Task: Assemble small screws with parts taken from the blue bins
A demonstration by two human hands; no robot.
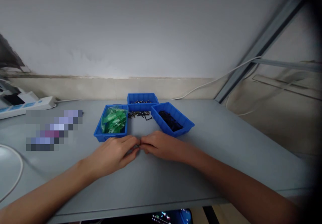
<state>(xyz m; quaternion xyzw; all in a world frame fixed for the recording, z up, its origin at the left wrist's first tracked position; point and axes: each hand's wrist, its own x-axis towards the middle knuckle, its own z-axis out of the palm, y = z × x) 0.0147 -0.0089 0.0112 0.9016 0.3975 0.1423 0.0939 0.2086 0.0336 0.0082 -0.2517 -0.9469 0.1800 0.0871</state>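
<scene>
My left hand point(114, 154) and my right hand point(161, 145) meet fingertip to fingertip just above the table. Both are closed in a pinch, and whatever small thing sits between the fingers is mostly hidden. Behind my left hand stands a blue bin point(99, 137) holding green plastic bags point(114, 119). A second blue bin point(187, 130), angled behind my right hand, contains dark, thin pieces point(171, 120). At the back, a third blue bin point(142, 97) has small metal parts in it. Loose metal parts point(139, 114) lie in front of it, among them a dark L-shaped piece.
A white power strip point(30, 106) lies at the far left, with a pixelated object point(54, 130) nearer. A white cable point(20, 170) loops at the left edge. On the right, a metal post point(236, 73) rises by the wall. A lit screen point(173, 216) shows below the table's front edge.
</scene>
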